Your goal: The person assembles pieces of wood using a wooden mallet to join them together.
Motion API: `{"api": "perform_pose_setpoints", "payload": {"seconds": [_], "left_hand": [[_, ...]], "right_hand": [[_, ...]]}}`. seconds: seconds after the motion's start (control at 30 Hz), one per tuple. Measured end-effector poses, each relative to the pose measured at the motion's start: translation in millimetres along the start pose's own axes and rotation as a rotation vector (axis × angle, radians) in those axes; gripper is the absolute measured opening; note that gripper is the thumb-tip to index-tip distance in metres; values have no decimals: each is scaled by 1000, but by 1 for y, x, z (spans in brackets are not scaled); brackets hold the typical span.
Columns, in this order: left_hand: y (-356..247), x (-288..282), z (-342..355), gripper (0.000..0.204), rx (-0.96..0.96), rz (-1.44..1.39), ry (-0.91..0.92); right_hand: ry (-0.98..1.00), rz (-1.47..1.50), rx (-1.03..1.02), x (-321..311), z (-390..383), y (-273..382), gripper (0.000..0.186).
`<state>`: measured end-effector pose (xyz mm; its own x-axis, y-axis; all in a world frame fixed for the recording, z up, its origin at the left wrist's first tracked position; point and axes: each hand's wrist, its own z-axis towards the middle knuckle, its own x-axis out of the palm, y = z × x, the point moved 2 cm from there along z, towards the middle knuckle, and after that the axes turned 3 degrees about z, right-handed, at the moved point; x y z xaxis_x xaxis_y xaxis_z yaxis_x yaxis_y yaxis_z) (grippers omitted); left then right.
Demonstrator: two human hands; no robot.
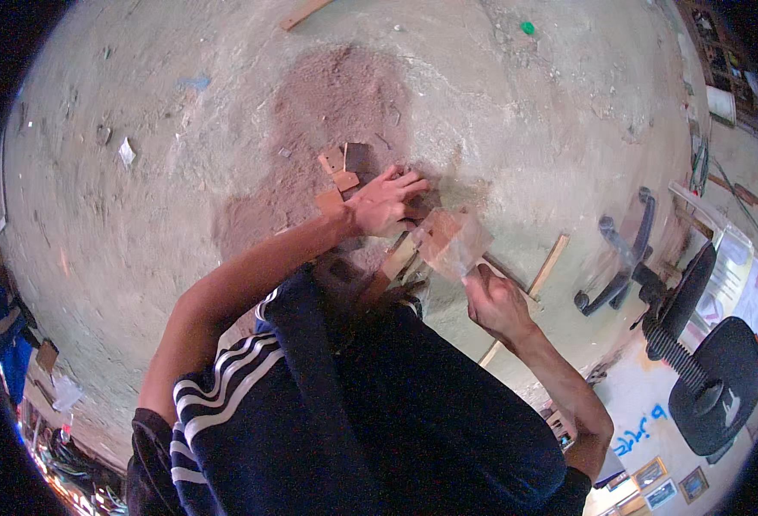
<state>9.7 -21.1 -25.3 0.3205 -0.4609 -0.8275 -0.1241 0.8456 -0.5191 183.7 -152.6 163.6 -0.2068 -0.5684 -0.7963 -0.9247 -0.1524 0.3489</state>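
My right hand (497, 303) pinches the lower edge of a clear plastic bag (456, 241). Something flat and reddish-brown shows through the plastic. To the left of the bag, my left hand (387, 201) reaches low over the ground with its fingers bent down. Its fingertips meet a dark patch, and whatever they grip there is hidden. Small orange-brown wooden pieces (343, 180) and a dark square piece (359, 156) lie just beyond that hand. Another flat orange-brown piece (329, 202) is beside my left wrist.
A reddish heap of dust (337, 95) spreads over the rough floor ahead. Wooden strips (550, 265) lie right of the bag. An overturned office chair (697, 370) is at the right. A green scrap (527, 28) and white scrap (127, 152) lie farther off.
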Motion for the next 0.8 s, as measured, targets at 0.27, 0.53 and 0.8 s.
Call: {"api": "perform_pose_setpoints", "payload": {"seconds": [0.27,0.53,0.8], "left_hand": [[3,12,0,36,-34,-36,31],[8,10,0,30,-38,-36,-8],[4,-2,6,41,-28,-156,-5]], "right_hand": [[107,-64,3,3,3,7,52],[96,165,109,-11,0,36,46],[57,112,109,-2,-5,41,54]]}}
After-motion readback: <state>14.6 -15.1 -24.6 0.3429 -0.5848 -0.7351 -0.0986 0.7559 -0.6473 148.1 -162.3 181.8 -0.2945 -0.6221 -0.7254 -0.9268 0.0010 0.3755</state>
